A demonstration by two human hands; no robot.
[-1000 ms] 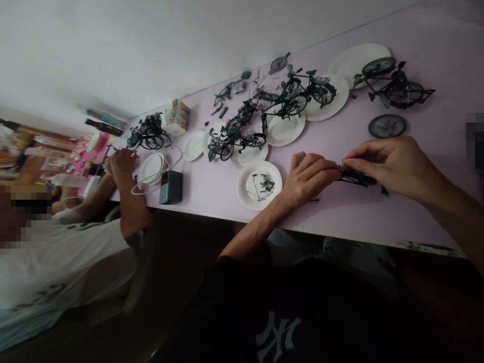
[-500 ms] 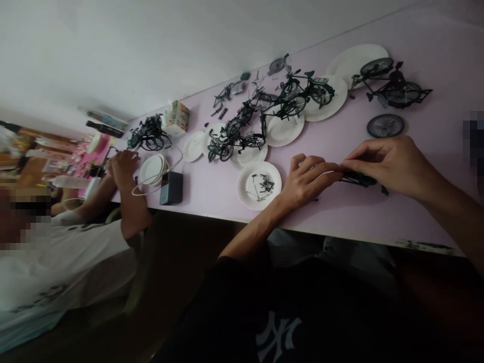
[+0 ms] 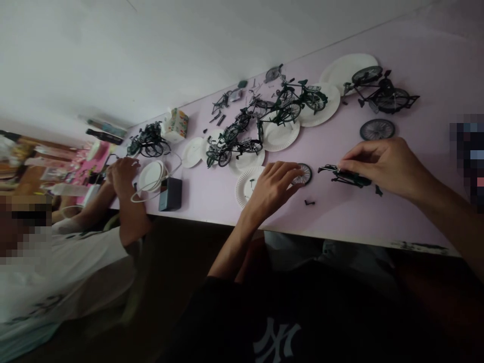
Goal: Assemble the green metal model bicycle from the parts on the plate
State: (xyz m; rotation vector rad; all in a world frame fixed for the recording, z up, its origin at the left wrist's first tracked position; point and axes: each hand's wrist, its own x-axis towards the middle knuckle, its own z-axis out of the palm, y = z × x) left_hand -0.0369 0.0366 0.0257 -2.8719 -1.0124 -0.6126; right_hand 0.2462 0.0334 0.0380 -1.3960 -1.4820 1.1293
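Between the fingertips of my right hand [image 3: 372, 161] is a small dark bicycle frame [image 3: 350, 176], lying low over the pink table. My left hand [image 3: 278, 181], fingers apart, is at the right side of a small paper plate [image 3: 242, 187] with a few thin parts. Its fingertips reach a loose spoked wheel [image 3: 303, 174], partly covered by them; whether they touch it I cannot tell. A tiny black part [image 3: 309, 202] lies just below the wheel. Another loose wheel [image 3: 377, 130] rests above my right hand.
Several miniature bicycles [image 3: 289, 108] stand on and around paper plates along the wall side. One more bicycle [image 3: 385, 93] is at the upper right. At left are a tissue pack [image 3: 177, 124], a dark box [image 3: 170, 194], stacked plates [image 3: 151, 175] and another person's hands [image 3: 123, 174].
My left hand has left the frame and moved left toward the plate, uncovering the wheel and the tiny black part. My right hand still holds the frame.
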